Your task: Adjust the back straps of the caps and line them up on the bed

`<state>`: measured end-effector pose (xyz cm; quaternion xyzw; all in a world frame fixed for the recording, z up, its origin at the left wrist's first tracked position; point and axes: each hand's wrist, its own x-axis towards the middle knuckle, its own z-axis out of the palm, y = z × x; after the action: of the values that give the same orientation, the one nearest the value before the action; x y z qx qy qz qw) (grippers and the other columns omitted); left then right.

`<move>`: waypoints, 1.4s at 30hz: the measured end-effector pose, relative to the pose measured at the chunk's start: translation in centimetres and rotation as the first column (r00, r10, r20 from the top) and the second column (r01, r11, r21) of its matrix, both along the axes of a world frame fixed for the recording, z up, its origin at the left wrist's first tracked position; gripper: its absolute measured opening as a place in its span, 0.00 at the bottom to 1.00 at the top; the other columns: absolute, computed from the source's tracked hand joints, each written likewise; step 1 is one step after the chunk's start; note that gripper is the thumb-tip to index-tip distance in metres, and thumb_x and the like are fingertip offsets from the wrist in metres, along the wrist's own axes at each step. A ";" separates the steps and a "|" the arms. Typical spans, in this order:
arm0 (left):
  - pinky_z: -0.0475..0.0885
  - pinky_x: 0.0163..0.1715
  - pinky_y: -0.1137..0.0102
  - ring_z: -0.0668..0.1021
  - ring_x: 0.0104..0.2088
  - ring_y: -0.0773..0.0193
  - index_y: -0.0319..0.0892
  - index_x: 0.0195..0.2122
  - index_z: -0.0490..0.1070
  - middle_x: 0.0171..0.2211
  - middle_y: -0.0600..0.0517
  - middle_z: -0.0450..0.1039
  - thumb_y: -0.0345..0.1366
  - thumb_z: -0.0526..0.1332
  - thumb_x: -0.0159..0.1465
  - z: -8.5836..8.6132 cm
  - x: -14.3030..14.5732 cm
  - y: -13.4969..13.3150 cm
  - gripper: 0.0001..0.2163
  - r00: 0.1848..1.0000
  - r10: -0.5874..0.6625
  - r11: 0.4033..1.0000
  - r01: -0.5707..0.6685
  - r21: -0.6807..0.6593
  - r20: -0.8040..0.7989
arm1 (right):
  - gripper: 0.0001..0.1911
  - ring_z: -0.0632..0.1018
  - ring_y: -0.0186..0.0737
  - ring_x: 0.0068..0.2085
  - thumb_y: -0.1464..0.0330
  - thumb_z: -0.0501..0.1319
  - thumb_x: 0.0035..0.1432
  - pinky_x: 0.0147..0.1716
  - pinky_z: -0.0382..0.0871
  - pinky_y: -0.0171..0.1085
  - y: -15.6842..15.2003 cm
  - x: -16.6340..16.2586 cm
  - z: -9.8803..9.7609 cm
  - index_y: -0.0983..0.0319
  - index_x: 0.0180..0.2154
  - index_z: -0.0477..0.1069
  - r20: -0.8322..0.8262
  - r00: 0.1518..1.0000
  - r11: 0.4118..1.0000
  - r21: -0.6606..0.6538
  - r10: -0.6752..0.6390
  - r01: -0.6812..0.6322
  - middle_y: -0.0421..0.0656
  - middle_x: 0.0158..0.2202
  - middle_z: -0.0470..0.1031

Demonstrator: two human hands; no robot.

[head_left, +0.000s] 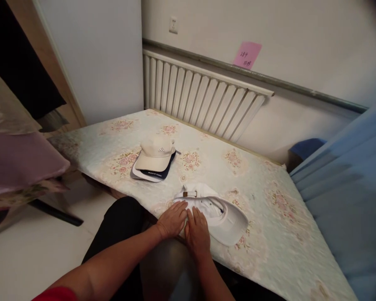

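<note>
White cap (pixel 211 210), axis L-R, brim (pixel 232 228) R.

A flower-patterned cover (pixel 263 179) — on it, a stack of caps (pixel 155 159) — nearby, a white cap (pixel 214 211).

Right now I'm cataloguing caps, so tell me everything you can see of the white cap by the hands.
The white baseball cap looks like fabric, with a curved brim and a back strap bearing a brown patch. It lies on the floral cover, inside partly showing, brim toward the picture's lower right. The left hand and right hand appear to touch its near edge.
</note>
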<state>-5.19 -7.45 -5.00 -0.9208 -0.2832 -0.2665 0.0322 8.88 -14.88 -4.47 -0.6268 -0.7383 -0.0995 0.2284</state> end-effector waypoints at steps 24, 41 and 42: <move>0.58 0.59 0.58 0.64 0.59 0.54 0.33 0.54 0.64 0.56 0.39 0.65 0.32 0.52 0.62 -0.5 -0.2 0.4 0.19 0.999 -0.010 0.999 0.009 -0.032 -0.033 | 0.24 0.62 0.48 0.60 0.74 0.52 0.56 0.56 0.61 0.52 0.2 0.0 -0.6 0.64 0.56 0.61 0.019 0.999 0.999 0.044 -0.030 0.029 0.52 0.59 0.63; 0.63 0.57 0.57 0.68 0.56 0.53 0.33 0.49 0.66 0.54 0.39 0.67 0.29 0.53 0.59 -0.4 -0.1 0.2 0.17 0.999 0.020 0.999 -0.019 -0.028 0.029 | 0.26 0.61 0.48 0.61 0.75 0.52 0.55 0.57 0.60 0.52 0.1 -0.1 -0.2 0.64 0.57 0.60 0.045 0.999 1.000 0.018 -0.019 0.019 0.53 0.59 0.62; 0.63 0.57 0.57 0.68 0.56 0.54 0.33 0.50 0.66 0.54 0.39 0.67 0.29 0.53 0.59 -0.4 -0.1 0.3 0.17 0.999 0.019 0.999 -0.018 -0.033 0.029 | 0.26 0.61 0.48 0.61 0.75 0.52 0.55 0.57 0.60 0.52 0.1 -0.1 -0.3 0.64 0.57 0.60 0.045 0.999 1.000 0.023 -0.018 0.017 0.53 0.59 0.62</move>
<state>-5.26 -7.20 -5.41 -0.9145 -0.2965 -0.2748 0.0157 8.81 -14.77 -4.76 -0.6282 -0.7365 -0.1241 0.2179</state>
